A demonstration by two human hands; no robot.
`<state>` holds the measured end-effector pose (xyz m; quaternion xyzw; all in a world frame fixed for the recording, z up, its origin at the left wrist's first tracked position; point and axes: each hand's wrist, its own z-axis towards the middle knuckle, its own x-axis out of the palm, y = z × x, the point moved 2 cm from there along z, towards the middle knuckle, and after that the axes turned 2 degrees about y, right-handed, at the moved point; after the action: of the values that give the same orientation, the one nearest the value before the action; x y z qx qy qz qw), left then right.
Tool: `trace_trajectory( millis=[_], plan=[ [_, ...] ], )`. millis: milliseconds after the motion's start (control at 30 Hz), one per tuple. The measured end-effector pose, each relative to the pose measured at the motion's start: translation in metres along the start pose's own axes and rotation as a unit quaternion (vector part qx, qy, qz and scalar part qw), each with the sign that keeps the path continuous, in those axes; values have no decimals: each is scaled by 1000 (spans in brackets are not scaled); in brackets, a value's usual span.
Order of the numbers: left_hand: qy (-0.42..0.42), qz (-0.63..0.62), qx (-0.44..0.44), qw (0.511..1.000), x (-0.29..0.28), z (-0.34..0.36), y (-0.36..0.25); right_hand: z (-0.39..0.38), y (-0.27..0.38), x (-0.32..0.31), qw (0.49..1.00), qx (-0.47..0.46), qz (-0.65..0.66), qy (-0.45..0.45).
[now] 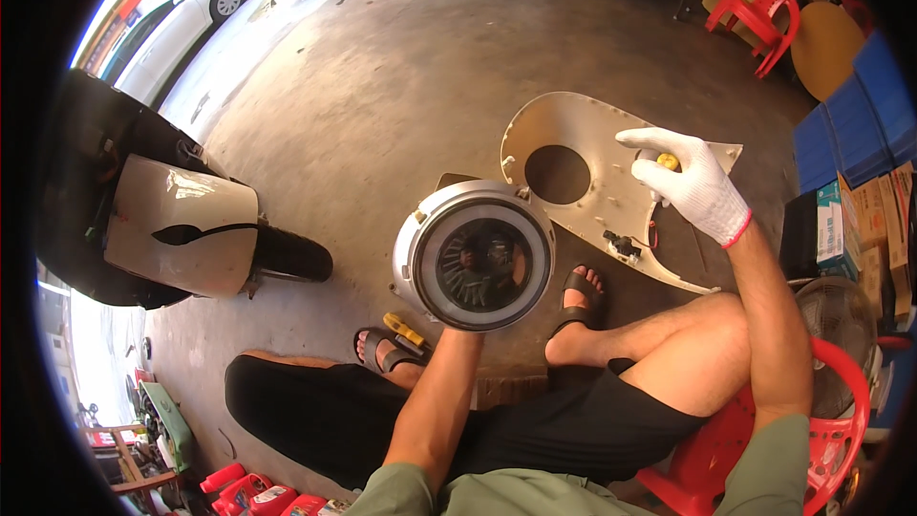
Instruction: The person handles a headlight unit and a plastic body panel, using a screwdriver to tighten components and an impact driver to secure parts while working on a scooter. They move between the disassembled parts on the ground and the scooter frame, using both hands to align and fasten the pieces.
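A round headlight point(478, 263) in a silver housing is held up in front of me, its lens facing up. My left forearm point(435, 411) reaches up behind it; the fingers are hidden under the housing. To the right, my right hand point(702, 186), in a white knitted glove with a red cuff edge, is closed around a tool handle with a yellow end point(668, 162), likely a screwdriver; its index finger sticks out. Below that hand lies a cream-coloured plastic scooter panel point(611, 124) with a large round hole. A small black part with wires point(623, 247) is on the panel.
A scooter's front with a white fender point(181, 229) and black wheel stands on the left. By my foot lies a yellow-handled tool point(405, 329). Red bottles point(253, 495) are at lower left; a fan point(839, 334), boxes point(836, 229) and a red chair point(757, 14) stand right.
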<state>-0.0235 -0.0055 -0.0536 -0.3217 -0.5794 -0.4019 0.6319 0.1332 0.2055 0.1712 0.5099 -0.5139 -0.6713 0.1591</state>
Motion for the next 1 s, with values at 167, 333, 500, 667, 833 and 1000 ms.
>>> trace_trajectory(
  millis=[167, 333, 500, 667, 833, 1000],
  plan=[
    [-3, -16, -25, 1000, -14, -4, 0, -2, 1, -3, 1000, 2, 5, 5],
    [-8, -37, -40, 998, -35, -12, -3, -3, 4, -3, 1000, -2, -15, 8],
    [-4, -50, -48, 998, -48, -19, -3, -4, 3, -6, 1000, -10, -20, 9],
    [-5, -56, -54, 997, -54, -21, -5, -3, -3, -6, 1000, -3, 1, 11],
    [-6, -57, -55, 997, -56, -23, -7, -2, -5, -6, 1000, 10, -14, 13],
    [-8, -59, -55, 997, -57, -22, -9, -2, 0, -7, 999, 7, -44, 14]
  ],
)
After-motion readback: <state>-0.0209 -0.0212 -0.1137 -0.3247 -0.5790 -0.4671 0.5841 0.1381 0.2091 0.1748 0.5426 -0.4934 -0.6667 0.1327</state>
